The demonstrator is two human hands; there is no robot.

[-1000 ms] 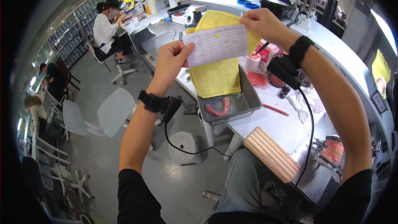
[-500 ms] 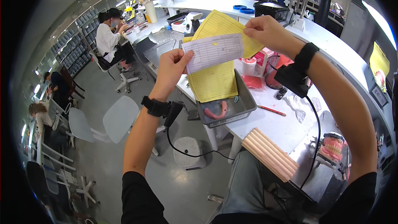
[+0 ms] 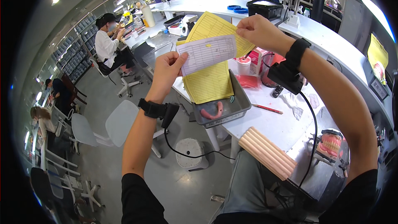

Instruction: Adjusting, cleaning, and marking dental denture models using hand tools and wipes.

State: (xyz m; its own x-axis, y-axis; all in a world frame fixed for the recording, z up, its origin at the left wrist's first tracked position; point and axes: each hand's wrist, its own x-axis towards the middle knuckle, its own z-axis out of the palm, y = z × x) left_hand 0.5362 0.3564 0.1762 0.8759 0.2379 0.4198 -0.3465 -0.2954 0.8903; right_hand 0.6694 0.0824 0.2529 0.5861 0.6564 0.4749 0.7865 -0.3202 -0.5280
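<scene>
My left hand (image 3: 169,68) is closed, thumb on top, on the left edge of a white printed form (image 3: 207,56) with ruled lines and handwriting. My right hand (image 3: 263,33) pinches the right corner of a yellow lined sheet (image 3: 212,24) behind the form. Below the form hangs more yellow lined paper (image 3: 209,85); whether it is the same sheet is hidden. Under the papers stands a grey plastic tray (image 3: 244,110). In it lie a pink curved, horseshoe-shaped dental piece (image 3: 212,113) and a small teal piece (image 3: 231,99).
On the bench are a red pencil (image 3: 267,109), a red packet (image 3: 248,81), crumpled tissue (image 3: 293,105) and a dental model with teeth (image 3: 330,145). A ridged wooden block (image 3: 267,153) juts from the near edge. A white stool (image 3: 190,153) stands on the floor; black cables hang from both wrists.
The tray, papers and hands sit slightly further left in view. Both hands keep their hold on the papers, with little other difference.
</scene>
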